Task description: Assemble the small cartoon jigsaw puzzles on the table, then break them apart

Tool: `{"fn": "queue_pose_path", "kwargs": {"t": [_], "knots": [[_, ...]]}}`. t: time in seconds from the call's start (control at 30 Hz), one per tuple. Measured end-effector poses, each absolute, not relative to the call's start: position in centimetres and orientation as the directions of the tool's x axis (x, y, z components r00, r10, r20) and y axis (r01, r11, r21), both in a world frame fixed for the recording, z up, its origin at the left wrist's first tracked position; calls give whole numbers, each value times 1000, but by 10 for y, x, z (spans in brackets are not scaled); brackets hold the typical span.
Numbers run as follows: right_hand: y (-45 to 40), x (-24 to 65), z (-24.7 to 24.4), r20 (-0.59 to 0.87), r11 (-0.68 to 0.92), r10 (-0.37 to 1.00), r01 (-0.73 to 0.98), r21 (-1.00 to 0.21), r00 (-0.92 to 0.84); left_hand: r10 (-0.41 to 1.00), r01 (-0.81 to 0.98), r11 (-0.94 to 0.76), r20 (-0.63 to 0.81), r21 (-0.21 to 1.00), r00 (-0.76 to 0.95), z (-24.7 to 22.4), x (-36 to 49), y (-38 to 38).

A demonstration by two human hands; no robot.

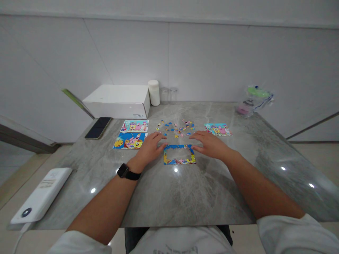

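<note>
A rectangular jigsaw puzzle frame (167, 162) lies flat in front of me, its blue and yellow border surrounding a bare middle. At its upper left corner rests my left hand (152, 147), fingers spread and holding nothing. My right hand (208, 144) lies by the upper right corner, also with its fingers apart. Whether the fingertips touch the frame I cannot tell. Just beyond both hands, loose puzzle pieces (176, 135) are scattered. Left of my left hand are two cartoon picture cards (135, 126), one above the other. Another cartoon card (221, 129) lies past my right hand, partly behind it.
A white box (116, 100), a white bottle (154, 93) and two clear glasses (168, 96) stand along the back. At left lie a phone (98, 128) and a white power bank (42, 195) with a cable. A plastic-wrapped item (254, 100) sits at the back right.
</note>
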State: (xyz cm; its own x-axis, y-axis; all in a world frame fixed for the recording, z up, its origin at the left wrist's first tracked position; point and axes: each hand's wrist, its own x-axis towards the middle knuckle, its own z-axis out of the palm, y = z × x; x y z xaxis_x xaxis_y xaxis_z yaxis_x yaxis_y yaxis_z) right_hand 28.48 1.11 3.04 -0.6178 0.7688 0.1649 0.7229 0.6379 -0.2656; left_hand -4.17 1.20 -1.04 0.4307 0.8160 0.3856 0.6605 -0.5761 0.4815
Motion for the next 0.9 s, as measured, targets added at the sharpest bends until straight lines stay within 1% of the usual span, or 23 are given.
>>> {"fn": "queue_pose_path", "kwargs": {"t": [0.1,0.33,0.43,0.53,0.6,0.67,0.8,0.9], "knots": [[17,292,45,226,593,804,764,-254,-550,844,671,-524,428,525,324,-19,-43,18],[38,295,101,237,418,900,881,-222,-367,885,664,-445,412,602,219,-30,-40,24],[48,292,121,285,362,913,900,-242,-291,895,646,-422,407,636,183,-30,-38,24],[58,286,125,311,331,920,899,-287,-239,901,628,-414,396,659,178,-32,-38,26],[66,282,118,292,313,930,898,-309,-224,900,618,-418,396,666,182,-34,-38,28],[74,279,105,236,285,947,912,-295,-220,899,611,-419,401,671,176,-36,-39,30],[89,285,80,83,220,975,959,-180,-208,902,607,-405,408,684,142,-36,-40,30],[97,297,69,13,156,988,984,-91,-156,905,601,-398,402,693,136,-34,-38,28]]}}
